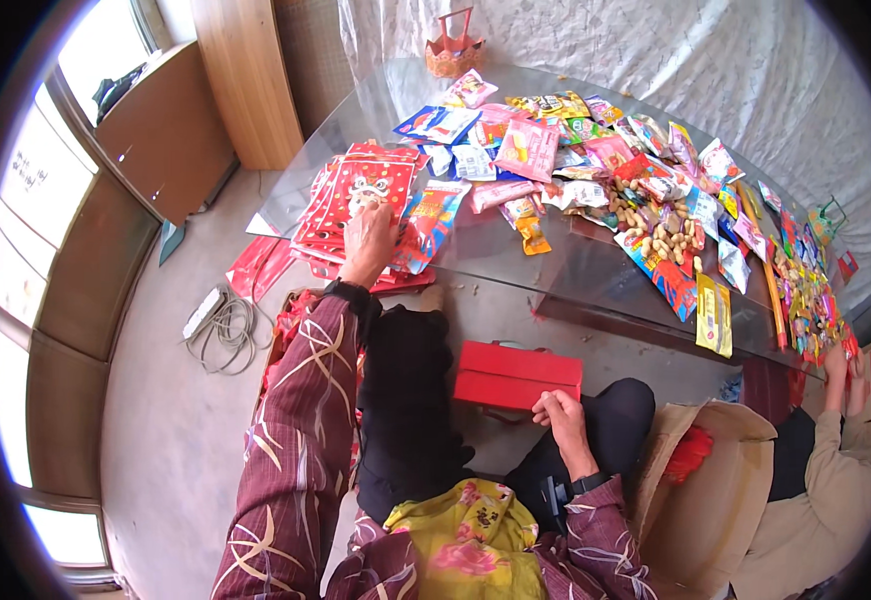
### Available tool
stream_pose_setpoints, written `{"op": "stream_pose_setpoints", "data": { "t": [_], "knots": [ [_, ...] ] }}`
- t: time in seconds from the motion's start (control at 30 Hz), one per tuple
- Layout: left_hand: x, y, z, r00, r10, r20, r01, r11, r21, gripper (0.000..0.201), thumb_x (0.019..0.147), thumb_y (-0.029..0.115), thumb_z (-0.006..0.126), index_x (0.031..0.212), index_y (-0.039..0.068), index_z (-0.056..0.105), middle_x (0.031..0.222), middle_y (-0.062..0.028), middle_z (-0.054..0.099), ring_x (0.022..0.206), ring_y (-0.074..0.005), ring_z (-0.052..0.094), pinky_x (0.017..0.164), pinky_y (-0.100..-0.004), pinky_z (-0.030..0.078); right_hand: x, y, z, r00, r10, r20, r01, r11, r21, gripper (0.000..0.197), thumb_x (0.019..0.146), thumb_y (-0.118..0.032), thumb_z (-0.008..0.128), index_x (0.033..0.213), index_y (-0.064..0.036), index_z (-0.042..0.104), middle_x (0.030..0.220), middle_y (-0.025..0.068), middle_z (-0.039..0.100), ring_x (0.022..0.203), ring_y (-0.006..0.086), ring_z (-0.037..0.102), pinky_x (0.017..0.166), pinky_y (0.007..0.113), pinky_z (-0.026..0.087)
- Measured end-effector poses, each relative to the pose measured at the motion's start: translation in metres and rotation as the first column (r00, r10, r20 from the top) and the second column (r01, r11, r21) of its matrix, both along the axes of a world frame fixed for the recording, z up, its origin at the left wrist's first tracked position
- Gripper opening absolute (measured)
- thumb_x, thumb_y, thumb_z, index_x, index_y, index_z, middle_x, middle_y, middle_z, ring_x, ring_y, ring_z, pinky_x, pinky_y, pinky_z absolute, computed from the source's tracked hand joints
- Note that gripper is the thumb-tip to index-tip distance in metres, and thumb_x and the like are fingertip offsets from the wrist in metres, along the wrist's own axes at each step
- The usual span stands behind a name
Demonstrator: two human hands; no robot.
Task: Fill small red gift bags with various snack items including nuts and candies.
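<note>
Left hand (pixel 369 243): fingers bent onto stacked red bags (pixel 331 210) on bench (pixel 331 115); grip unclear. Right hand (pixel 566 428): fingers loosely curled near box (pixel 519 374); cannot tell if holding. Judged early: bags flat, snacks (pixel 528 150) loose, no filled bag visible.

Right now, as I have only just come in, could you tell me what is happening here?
A person seated at a glass table has the left hand on a pile of red bags. The right hand is by a red box; whether they touch is unclear. Snacks and peanuts cover much of the table. At far right, a co-worker's hands are near small sweets.
</note>
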State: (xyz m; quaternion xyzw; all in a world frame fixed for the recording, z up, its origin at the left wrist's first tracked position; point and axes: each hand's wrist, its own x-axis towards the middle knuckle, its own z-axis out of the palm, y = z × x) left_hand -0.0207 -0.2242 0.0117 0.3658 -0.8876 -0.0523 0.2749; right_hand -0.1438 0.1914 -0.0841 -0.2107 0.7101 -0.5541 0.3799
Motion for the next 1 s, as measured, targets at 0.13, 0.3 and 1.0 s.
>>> {"op": "stream_pose_setpoints", "data": {
  "t": [0.13, 0.3, 1.0],
  "knots": [
    [-0.008, -0.005, -0.003, 0.998, 0.059, 0.014, -0.058, 0.998, -0.023, 0.012, 0.085, 0.016, 0.064, 0.084, 0.004, 0.064, 0.094, -0.0155, 0.065, 0.094, -0.0361, 0.064, 0.077, -0.0480, 0.052, 0.000, 0.000, -0.003, 0.999, 0.014, -0.028, -0.014, 1.000, 0.014, 0.032, 0.101, -0.030, 0.054, 0.085, -0.0037, 0.065, 0.081, 0.0034, 0.067, 0.069, 0.0103, 0.063, 0.065, 0.024, 0.047],
    [-0.007, -0.010, -0.001, 0.995, 0.100, 0.003, -0.100, 0.995, 0.005, 0.016, 0.087, 0.019, 0.061, 0.085, 0.004, 0.067, 0.093, -0.0161, 0.067, 0.089, -0.0368, 0.065, 0.077, -0.0488, 0.052, -0.002, -0.002, -0.006, 0.999, 0.023, -0.037, -0.022, 0.999, 0.028, 0.032, 0.101, -0.030, 0.053, 0.086, -0.0041, 0.064, 0.081, 0.0031, 0.067, 0.069, 0.0100, 0.063, 0.065, 0.025, 0.047],
    [-0.003, 0.227, 0.023, 0.523, -0.852, -0.014, 0.851, 0.522, 0.058, 0.017, 0.073, 0.000, 0.069, 0.087, 0.004, 0.059, 0.120, -0.0089, 0.065, 0.101, -0.0293, 0.061, 0.085, -0.0399, 0.051, -0.038, -0.024, 0.020, 0.683, 0.119, 0.721, 0.479, 0.672, -0.565, 0.053, 0.105, -0.046, 0.041, 0.137, -0.0044, 0.050, 0.138, 0.0107, 0.057, 0.124, 0.0231, 0.056, 0.102, 0.041, 0.048]
  ]
}}
